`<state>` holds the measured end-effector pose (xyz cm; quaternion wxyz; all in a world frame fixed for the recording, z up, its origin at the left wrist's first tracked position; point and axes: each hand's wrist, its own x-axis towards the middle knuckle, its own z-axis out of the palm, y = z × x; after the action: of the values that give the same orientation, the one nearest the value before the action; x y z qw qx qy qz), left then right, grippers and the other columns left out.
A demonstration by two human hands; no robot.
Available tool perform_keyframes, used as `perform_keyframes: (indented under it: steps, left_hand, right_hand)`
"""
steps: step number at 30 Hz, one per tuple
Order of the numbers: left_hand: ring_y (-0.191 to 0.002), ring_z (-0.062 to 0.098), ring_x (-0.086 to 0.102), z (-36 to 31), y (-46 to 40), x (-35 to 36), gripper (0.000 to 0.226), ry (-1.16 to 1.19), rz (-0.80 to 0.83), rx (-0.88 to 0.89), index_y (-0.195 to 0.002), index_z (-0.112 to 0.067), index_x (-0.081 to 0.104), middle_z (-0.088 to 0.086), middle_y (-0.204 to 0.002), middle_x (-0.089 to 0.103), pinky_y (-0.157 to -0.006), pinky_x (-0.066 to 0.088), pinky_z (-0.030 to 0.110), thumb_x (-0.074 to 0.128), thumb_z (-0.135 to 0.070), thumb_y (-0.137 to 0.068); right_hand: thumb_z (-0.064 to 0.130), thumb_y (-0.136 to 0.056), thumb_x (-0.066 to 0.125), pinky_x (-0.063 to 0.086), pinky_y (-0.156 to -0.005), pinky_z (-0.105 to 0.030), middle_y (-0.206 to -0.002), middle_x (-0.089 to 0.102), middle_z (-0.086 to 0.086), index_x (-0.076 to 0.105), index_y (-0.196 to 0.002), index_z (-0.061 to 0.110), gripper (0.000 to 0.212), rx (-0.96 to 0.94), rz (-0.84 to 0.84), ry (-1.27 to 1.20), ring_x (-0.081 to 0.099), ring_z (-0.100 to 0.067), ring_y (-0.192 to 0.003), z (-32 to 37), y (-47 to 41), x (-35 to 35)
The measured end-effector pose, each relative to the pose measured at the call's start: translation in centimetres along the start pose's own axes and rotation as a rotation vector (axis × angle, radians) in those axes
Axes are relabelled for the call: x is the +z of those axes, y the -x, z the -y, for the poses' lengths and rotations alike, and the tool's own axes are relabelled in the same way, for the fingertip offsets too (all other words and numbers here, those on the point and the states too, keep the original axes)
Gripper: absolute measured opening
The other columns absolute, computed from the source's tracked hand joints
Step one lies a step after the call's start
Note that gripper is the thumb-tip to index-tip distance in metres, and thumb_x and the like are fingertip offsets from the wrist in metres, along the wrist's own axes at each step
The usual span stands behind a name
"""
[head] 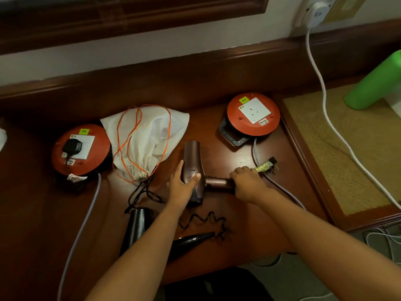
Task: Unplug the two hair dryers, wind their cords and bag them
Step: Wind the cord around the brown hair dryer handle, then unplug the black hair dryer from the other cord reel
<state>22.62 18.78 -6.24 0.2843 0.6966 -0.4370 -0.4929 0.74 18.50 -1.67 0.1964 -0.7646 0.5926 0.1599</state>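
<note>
A bronze hair dryer (192,157) lies in the middle of the wooden desk (217,88), with its handle pointing right. My left hand (184,185) grips its body, and my right hand (247,183) is curled round the end of its handle. A taped plug (269,166) sticks out just past my right fingers; I cannot tell whether I hold it. A darker second dryer (136,227) lies near the front edge, partly hidden under my left forearm, with its curly cord (206,220) loose. A black plug (71,146) sits in the left orange reel (80,148). The white drawstring bag (147,135) lies flat behind the dryers.
The right orange reel (252,114) has nothing in its socket, and a grey cable (255,148) leaves it. A green bottle (373,83) stands on a woven mat (347,148) at the right. A white cable (321,83) hangs from the wall adapter (316,11).
</note>
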Motion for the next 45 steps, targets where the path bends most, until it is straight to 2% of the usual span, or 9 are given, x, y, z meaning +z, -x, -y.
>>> perform_keyframes:
  steps: [5, 9, 11, 20, 23, 28, 36, 40, 45]
  left_hand:
    - [-0.141, 0.025, 0.030, -0.1, 0.2, -0.1, 0.098, -0.032, 0.008, 0.016, -0.147, -0.039, 0.030, -0.004, -0.152, 0.037, -0.113, 0.030, 0.052, 0.062, -0.074, -0.062]
    - [-0.141, 0.022, 0.030, 0.1, 0.3, -0.1, 0.087, -0.068, 0.008, 0.066, -0.150, -0.031, 0.027, -0.001, -0.154, 0.034, -0.113, 0.030, 0.049, 0.070, -0.054, -0.077]
    - [-0.140, 0.023, 0.032, 0.1, 0.3, -0.1, 0.087, -0.082, 0.005, 0.045, -0.150, -0.029, 0.027, 0.002, -0.153, 0.035, -0.112, 0.032, 0.049, 0.071, -0.050, -0.078]
    - [-0.140, 0.022, 0.033, -1.4, 1.3, -0.5, 0.084, -0.115, 0.037, 0.034, -0.152, -0.019, 0.022, 0.006, -0.154, 0.033, -0.114, 0.030, 0.041, 0.071, -0.025, -0.084]
    - [-0.139, 0.022, 0.034, -1.9, 1.9, -1.0, 0.080, -0.178, 0.028, 0.064, -0.151, -0.017, 0.026, 0.006, -0.153, 0.034, -0.114, 0.031, 0.043, 0.070, -0.023, -0.084]
    - [-0.135, 0.023, 0.039, -3.5, 3.1, -2.5, 0.065, -0.278, 0.012, 0.122, -0.147, -0.013, 0.036, 0.008, -0.149, 0.039, -0.107, 0.030, 0.027, 0.065, -0.020, -0.089]
    - [-0.132, 0.020, 0.044, -4.4, 7.1, -6.2, 0.054, -0.156, -0.023, 0.095, -0.141, -0.017, 0.045, 0.008, -0.142, 0.048, -0.108, 0.039, 0.036, 0.064, -0.021, -0.090]
    - [-0.120, 0.020, 0.053, -4.0, 8.4, -8.6, 0.048, -0.123, -0.123, 0.071, -0.135, -0.015, 0.053, 0.007, -0.127, 0.056, -0.096, 0.041, 0.027, 0.067, -0.019, -0.089]
    - [-0.116, 0.019, 0.057, -3.0, 8.4, -12.5, 0.055, -0.091, -0.192, 0.069, -0.130, -0.011, 0.057, 0.004, -0.120, 0.062, -0.100, 0.046, 0.035, 0.071, -0.027, -0.079]
  right_hand:
    - [0.023, -0.081, 0.055, 0.028, -0.105, -0.038, -0.129, 0.049, -0.008, 0.050, -0.125, 0.013, 0.046, 0.011, -0.036, -0.051, 0.039, -0.027, -0.123, 0.2, 0.3, 0.7]
    - [0.024, -0.082, 0.056, 0.022, -0.111, -0.039, -0.140, 0.040, -0.009, 0.048, -0.128, 0.013, 0.048, 0.016, -0.074, -0.091, 0.030, -0.027, -0.133, 0.2, 0.9, 1.0]
    - [0.024, -0.081, 0.056, 0.020, -0.112, -0.039, -0.141, 0.039, -0.009, 0.048, -0.128, 0.013, 0.049, 0.017, -0.090, -0.129, 0.028, -0.027, -0.135, 0.1, 1.2, 1.1]
    - [0.031, -0.082, 0.055, 0.032, -0.106, -0.037, -0.131, 0.047, -0.009, 0.050, -0.126, 0.010, 0.049, 0.027, -0.170, -0.242, 0.039, -0.025, -0.125, 0.1, 2.0, 1.1]
    - [0.032, -0.086, 0.053, 0.035, -0.104, -0.037, -0.129, 0.050, -0.009, 0.049, -0.128, 0.011, 0.048, 0.038, -0.193, -0.289, 0.042, -0.024, -0.122, 0.5, 2.3, 0.7]
    - [0.032, -0.091, 0.052, 0.038, -0.101, -0.036, -0.130, 0.050, -0.010, 0.046, -0.132, 0.011, 0.047, 0.066, -0.235, -0.396, 0.044, -0.025, -0.120, 1.7, 3.4, -0.2]
    - [0.029, -0.092, 0.054, 0.037, -0.105, -0.036, -0.141, 0.044, -0.008, 0.040, -0.141, 0.012, 0.054, 0.023, -0.246, -0.588, 0.041, -0.023, -0.128, 5.6, 4.8, -2.4]
    - [0.030, -0.093, 0.053, 0.039, -0.103, -0.037, -0.138, 0.047, -0.010, 0.043, -0.138, 0.010, 0.051, -0.057, -0.279, -0.567, 0.044, -0.026, -0.125, 8.3, 4.1, -3.6]
    - [0.033, -0.094, 0.051, 0.035, -0.106, -0.039, -0.144, 0.042, -0.011, 0.038, -0.142, 0.011, 0.054, -0.125, -0.247, -0.535, 0.040, -0.028, -0.129, 12.4, 2.4, -5.0]
